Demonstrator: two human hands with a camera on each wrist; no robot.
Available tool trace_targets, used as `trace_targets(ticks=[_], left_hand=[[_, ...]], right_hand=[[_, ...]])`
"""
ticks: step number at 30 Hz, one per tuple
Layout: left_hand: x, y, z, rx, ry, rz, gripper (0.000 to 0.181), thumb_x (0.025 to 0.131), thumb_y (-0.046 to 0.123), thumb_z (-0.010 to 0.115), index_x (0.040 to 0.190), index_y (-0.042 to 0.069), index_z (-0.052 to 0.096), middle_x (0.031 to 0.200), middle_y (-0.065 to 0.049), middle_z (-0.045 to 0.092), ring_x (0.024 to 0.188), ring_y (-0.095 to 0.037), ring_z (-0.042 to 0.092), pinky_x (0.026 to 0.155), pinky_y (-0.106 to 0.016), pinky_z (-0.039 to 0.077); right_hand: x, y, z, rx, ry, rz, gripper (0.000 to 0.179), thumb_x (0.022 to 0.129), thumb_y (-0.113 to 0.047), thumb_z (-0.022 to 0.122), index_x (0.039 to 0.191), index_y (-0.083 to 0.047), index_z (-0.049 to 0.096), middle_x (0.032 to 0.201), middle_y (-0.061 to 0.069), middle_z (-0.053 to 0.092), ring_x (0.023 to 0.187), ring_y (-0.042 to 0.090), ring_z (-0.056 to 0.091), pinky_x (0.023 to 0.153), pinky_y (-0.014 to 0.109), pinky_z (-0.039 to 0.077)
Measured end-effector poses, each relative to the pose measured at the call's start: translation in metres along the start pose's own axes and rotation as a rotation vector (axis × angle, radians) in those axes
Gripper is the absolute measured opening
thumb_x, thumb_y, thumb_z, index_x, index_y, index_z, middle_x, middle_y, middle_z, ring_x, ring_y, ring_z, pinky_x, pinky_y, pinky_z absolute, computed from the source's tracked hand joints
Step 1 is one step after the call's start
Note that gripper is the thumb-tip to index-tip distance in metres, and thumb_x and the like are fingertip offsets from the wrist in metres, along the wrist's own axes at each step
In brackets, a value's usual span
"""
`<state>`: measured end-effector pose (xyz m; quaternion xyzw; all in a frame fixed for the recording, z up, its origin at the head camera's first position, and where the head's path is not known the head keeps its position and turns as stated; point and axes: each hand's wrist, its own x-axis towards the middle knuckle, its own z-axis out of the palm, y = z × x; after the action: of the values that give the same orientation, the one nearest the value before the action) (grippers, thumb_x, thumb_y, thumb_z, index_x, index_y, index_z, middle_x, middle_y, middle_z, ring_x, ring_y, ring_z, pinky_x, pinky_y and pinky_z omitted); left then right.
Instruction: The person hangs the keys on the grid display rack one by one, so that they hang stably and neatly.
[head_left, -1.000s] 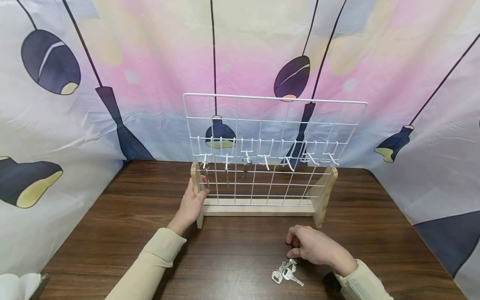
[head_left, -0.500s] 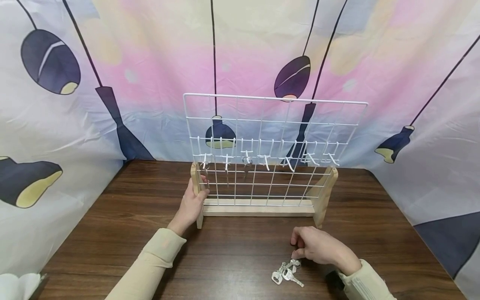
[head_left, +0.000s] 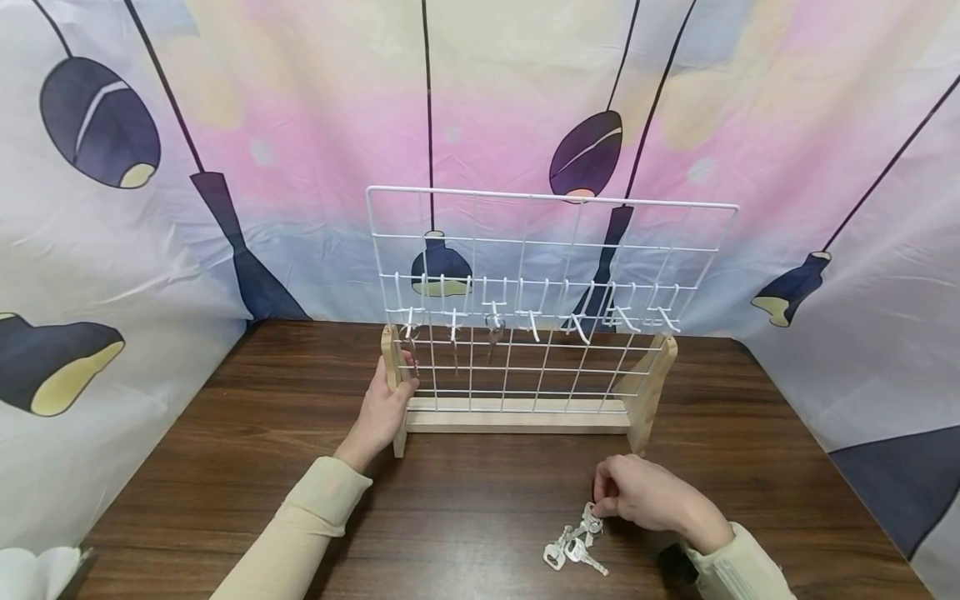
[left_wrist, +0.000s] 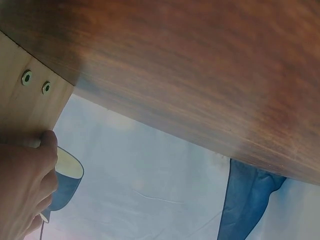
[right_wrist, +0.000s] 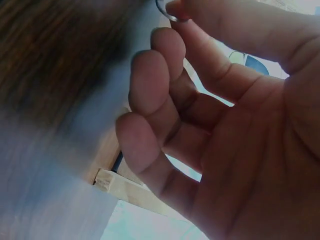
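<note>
My left hand [head_left: 382, 408] grips the left wooden upright [head_left: 392, 358] of a white wire grid rack [head_left: 551, 198]. In the left wrist view its curled fingers [left_wrist: 47, 155] lie against the pale wood. Low at the right, my right hand [head_left: 648, 493] pinches a thin metal key ring [right_wrist: 167, 14] between thumb and index finger; the other fingers are loosely bent. Just beside the thumb lies a silver key [head_left: 591, 520]. Two more silver keys, one on the left [head_left: 554, 555] and a longer one [head_left: 587, 555], lie on the table close by.
A row of white hooks [head_left: 533, 325] crosses the grid, and a key [head_left: 493, 342] hangs from the third. Thin items hang on the two hooks left of it. The rack's wooden base [head_left: 517, 422] stands on the brown table [head_left: 465, 500]. Patterned cloth [head_left: 300, 108] surrounds the table.
My right hand has shifted a little to the right, and the key nearest its thumb now shows more fully. The left hand keeps its hold on the upright.
</note>
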<state>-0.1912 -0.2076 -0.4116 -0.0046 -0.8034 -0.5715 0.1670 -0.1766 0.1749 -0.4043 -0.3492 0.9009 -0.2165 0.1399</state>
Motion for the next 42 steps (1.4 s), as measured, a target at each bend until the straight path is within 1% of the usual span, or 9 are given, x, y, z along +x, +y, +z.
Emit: trace_targets(ticks=[2,4,11,15,22,26,32,35,42], left_hand=[[0.000,0.000,0.000,0.000,0.000,-0.001,0.040,0.091,0.003,0.053,0.129,0.003,0.041,0.127,-0.022,0.051,0.116,-0.041,0.050,0.095,-0.048,0.038],[0.000,-0.001,0.001,-0.002,0.000,-0.001,0.040,0.091,0.002,0.052,0.130,0.002,0.040,0.126,-0.022,0.051,0.116,-0.041,0.050,0.095,-0.048,0.038],[-0.001,-0.001,0.001,0.003,0.004,-0.002,0.040,0.091,0.003,0.053,0.129,0.003,0.041,0.126,-0.021,0.052,0.115,-0.039,0.051,0.095,-0.047,0.039],[-0.001,0.000,0.001,0.001,0.004,-0.004,0.039,0.091,0.003,0.053,0.129,0.003,0.041,0.126,-0.021,0.052,0.115,-0.039,0.051,0.095,-0.047,0.038],[-0.001,0.002,0.000,0.010,-0.001,-0.026,0.039,0.092,0.004,0.052,0.130,0.005,0.041,0.128,-0.022,0.051,0.116,-0.039,0.050,0.096,-0.049,0.038],[-0.001,0.002,0.000,0.019,0.001,-0.033,0.039,0.092,0.004,0.052,0.130,0.005,0.041,0.128,-0.022,0.051,0.115,-0.037,0.051,0.096,-0.048,0.038],[-0.001,0.002,-0.001,-0.007,0.004,-0.020,0.038,0.092,0.002,0.052,0.129,0.004,0.041,0.128,-0.024,0.051,0.113,-0.032,0.052,0.095,-0.044,0.038],[-0.001,0.001,-0.001,-0.017,0.000,-0.015,0.038,0.092,0.001,0.051,0.129,0.003,0.041,0.128,-0.024,0.051,0.113,-0.032,0.051,0.095,-0.044,0.038],[-0.001,0.001,-0.001,-0.015,-0.005,-0.006,0.038,0.092,0.002,0.051,0.129,0.003,0.041,0.128,-0.023,0.050,0.117,-0.039,0.049,0.098,-0.046,0.037]], right_hand=[[-0.001,0.000,-0.001,0.001,-0.003,0.000,0.021,0.081,-0.019,0.076,0.072,-0.023,0.058,0.064,-0.015,0.051,0.057,0.000,0.045,0.053,0.024,0.039],[-0.002,0.000,-0.002,-0.005,-0.005,0.006,0.020,0.082,-0.018,0.076,0.073,-0.023,0.059,0.065,-0.015,0.051,0.058,0.000,0.045,0.054,0.024,0.039],[-0.009,0.002,-0.004,-0.049,0.005,0.025,0.021,0.081,-0.021,0.077,0.073,-0.024,0.058,0.065,-0.016,0.050,0.058,0.000,0.045,0.054,0.025,0.038],[-0.011,0.004,-0.004,-0.041,-0.006,0.011,0.020,0.082,-0.019,0.076,0.073,-0.024,0.059,0.064,-0.016,0.050,0.057,-0.001,0.044,0.053,0.025,0.038],[-0.010,0.004,-0.005,-0.011,-0.015,-0.009,0.019,0.084,-0.012,0.071,0.074,-0.023,0.060,0.065,-0.015,0.050,0.058,-0.001,0.044,0.053,0.024,0.039],[-0.008,0.003,-0.005,-0.015,0.000,-0.027,0.020,0.084,-0.008,0.067,0.074,-0.023,0.058,0.064,-0.016,0.049,0.059,-0.001,0.044,0.053,0.023,0.038],[-0.006,0.002,-0.003,-0.028,0.041,-0.048,0.019,0.083,-0.010,0.065,0.074,-0.024,0.058,0.062,-0.017,0.047,0.060,-0.002,0.043,0.053,0.023,0.037],[-0.006,0.001,-0.001,-0.035,0.051,-0.052,0.018,0.084,-0.011,0.065,0.074,-0.025,0.058,0.062,-0.017,0.046,0.059,-0.002,0.043,0.052,0.023,0.036],[-0.005,0.002,0.002,-0.038,0.059,-0.056,0.017,0.086,-0.011,0.064,0.076,-0.025,0.058,0.063,-0.016,0.046,0.058,-0.001,0.042,0.052,0.023,0.036]])
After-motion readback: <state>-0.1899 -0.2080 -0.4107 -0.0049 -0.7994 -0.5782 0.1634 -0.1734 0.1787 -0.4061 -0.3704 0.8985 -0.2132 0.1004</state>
